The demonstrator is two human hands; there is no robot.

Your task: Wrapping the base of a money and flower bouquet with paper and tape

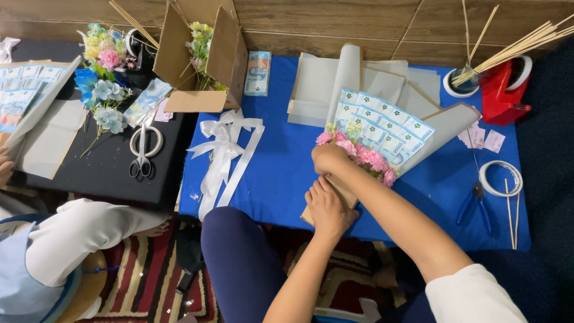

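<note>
1. Work piece: the bouquet (382, 140), a fan of blue-green banknotes (388, 128) behind pink flowers (371, 160), rolled in a grey paper wrap (445, 122). It lies on the blue surface (281, 173), head up and to the right, foot toward the person.
2. Right hand (330, 158): fingers closed round the neck of the bouquet, just below the flowers, pinching the wrap together.
3. Left hand (327, 209): laid over the brown foot of the wrap (308, 216), fingers held together and pressing down. Whether they curl under the foot cannot be told.
4. Step in hand (judged from the grip): gathering and holding the wrap tight at the neck, with nothing tied round it yet.
5. Next move calls for one hand keeping the neck pinched while the other fetches a binding. Releasing both hands would likely let the paper spring open.
6. Within reach: a white ribbon bow (224, 146) to the left and a tape roll (501, 177) to the right (the scissors (142, 152) lie farther off, on the black surface (107, 173)).
</note>
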